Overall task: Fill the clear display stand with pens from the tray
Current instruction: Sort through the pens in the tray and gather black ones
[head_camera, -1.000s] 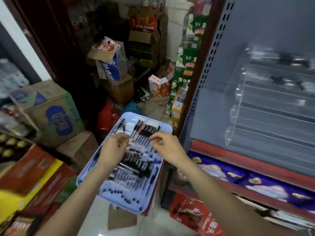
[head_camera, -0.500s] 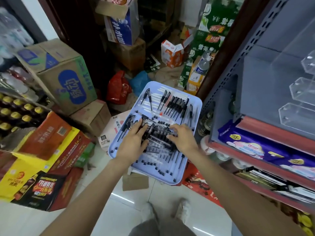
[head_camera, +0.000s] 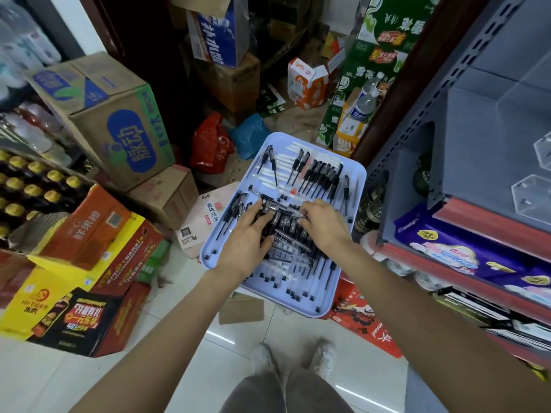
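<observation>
A light-blue tray (head_camera: 359, 186) stands low in front of me and holds many black and clear pens (head_camera: 317, 174), in a row at its far end and a loose heap in the middle. My left hand (head_camera: 246, 241) rests on the heap with fingers stretched over the pens. My right hand (head_camera: 326, 226) curls its fingers round pens at the heap's right side. Only the clear display stand's (head_camera: 529, 198) left edge shows, on the grey shelf at the right; its pockets in view look empty.
Stacked drink cartons (head_camera: 119, 135) and a crate of bottles (head_camera: 32, 186) crowd the left. A grey shelf unit (head_camera: 447, 162) with purple packets (head_camera: 447, 248) stands on the right. White floor tiles and my shoes (head_camera: 293, 359) are below the tray.
The view has tilted down from the shelf to the tray. Both hands dropped from above the far pens onto the middle heap and moved closer together.
</observation>
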Demonstrator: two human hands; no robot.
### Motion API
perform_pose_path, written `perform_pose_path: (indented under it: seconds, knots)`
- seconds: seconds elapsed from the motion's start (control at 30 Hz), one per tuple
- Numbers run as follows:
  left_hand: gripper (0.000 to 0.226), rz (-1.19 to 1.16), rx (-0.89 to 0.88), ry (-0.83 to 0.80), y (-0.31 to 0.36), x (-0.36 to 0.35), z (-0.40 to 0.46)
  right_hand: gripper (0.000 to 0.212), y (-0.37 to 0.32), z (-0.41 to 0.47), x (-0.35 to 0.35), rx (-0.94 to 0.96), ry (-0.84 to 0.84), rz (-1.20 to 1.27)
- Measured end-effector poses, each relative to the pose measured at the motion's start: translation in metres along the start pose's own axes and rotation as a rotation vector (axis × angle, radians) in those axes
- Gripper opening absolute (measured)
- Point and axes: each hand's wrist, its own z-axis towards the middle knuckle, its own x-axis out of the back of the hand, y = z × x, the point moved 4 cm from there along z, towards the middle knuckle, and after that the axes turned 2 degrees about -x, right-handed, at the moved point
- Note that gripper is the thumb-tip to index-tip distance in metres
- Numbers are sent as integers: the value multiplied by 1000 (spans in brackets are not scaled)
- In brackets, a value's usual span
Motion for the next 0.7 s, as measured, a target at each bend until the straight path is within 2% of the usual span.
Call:
perform_pose_path:
  seconds: [0.1, 0.3, 0.4, 0.5, 0.6, 0.7]
  knots:
    - [53, -29, 14, 6, 0, 1, -1, 20, 7, -1, 6, -16, -4, 41]
    - [54, -118, 27, 35, 0, -1, -1, 25, 35, -19, 20, -180, 89, 436]
    - [49, -159, 42, 96, 9, 3, 0, 21, 41, -28, 27, -269, 113, 684]
    - [40, -353, 41, 127, 39, 18, 12, 24, 35, -34, 37, -287, 70, 984]
    - [25, -634, 39, 89, 81, 36, 34, 22, 25, -38, 57, -214, 73, 1049]
    - [47, -807, 33, 133, 114, 51, 54, 19, 31, -42, 85, -191, 149, 1092]
